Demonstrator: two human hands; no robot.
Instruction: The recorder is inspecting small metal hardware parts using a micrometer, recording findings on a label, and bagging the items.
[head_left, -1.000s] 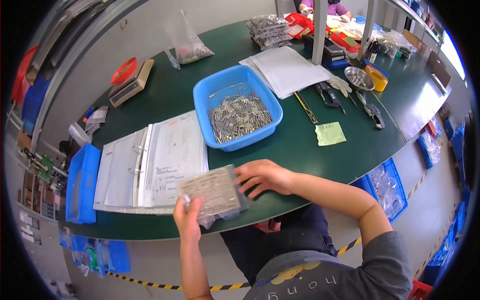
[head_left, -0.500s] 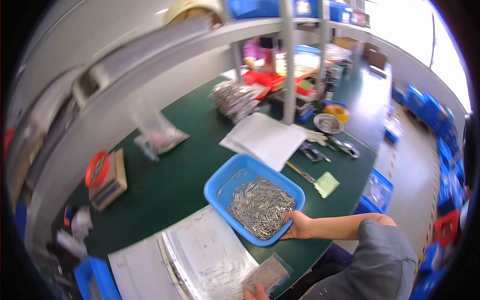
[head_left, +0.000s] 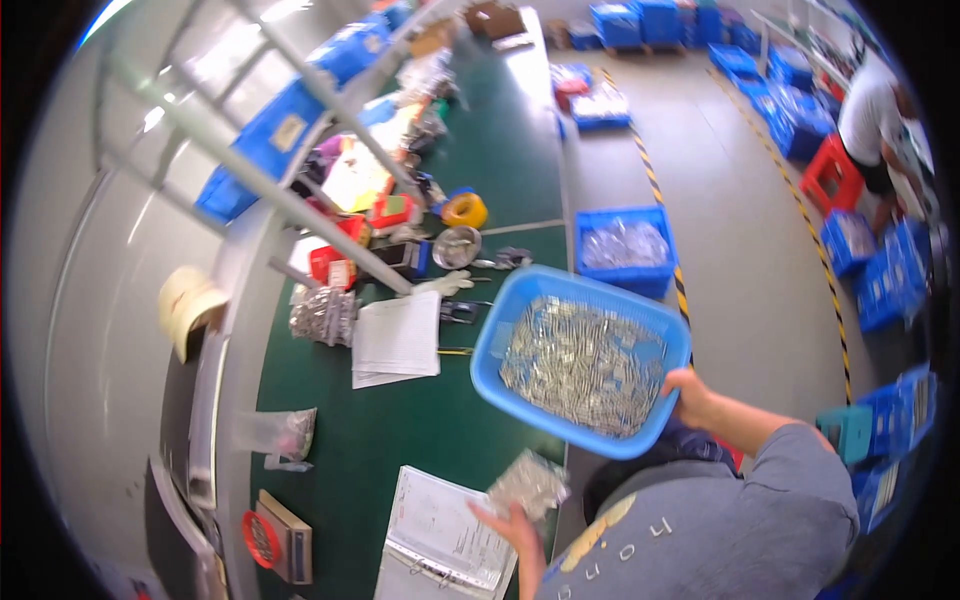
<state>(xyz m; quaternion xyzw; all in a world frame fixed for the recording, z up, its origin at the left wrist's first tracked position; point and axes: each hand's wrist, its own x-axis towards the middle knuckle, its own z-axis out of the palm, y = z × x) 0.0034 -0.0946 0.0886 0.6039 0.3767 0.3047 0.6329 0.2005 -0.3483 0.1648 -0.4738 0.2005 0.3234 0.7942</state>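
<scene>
My right hand (head_left: 688, 396) is closed on the near right rim of a light blue plastic basket (head_left: 484, 360). Many small, shiny metal pins (head_left: 570, 375) lie spread over its bottom. The basket is lifted and overhangs the right edge of the green table. Below and to its left, my left hand (head_left: 515, 530) holds a small clear plastic bag (head_left: 530, 484) with a pale slip by its lower edge; the thumb sticks out to the left. Under that hand lies an open binder (head_left: 445, 530) with sheets in plastic sleeves.
White papers (head_left: 396, 338), a metal bowl (head_left: 457, 247) and yellow tape (head_left: 464, 210) lie on the green table (head_left: 350, 430). A scale (head_left: 288, 540) with a red dish stands at left. Blue crates (head_left: 625, 250) line the aisle, where another person (head_left: 875, 125) stands near a red stool (head_left: 830, 172).
My view has swung to the right, bringing the aisle and the other person into sight. The basket has gone from over the table to its right edge in my right hand.
</scene>
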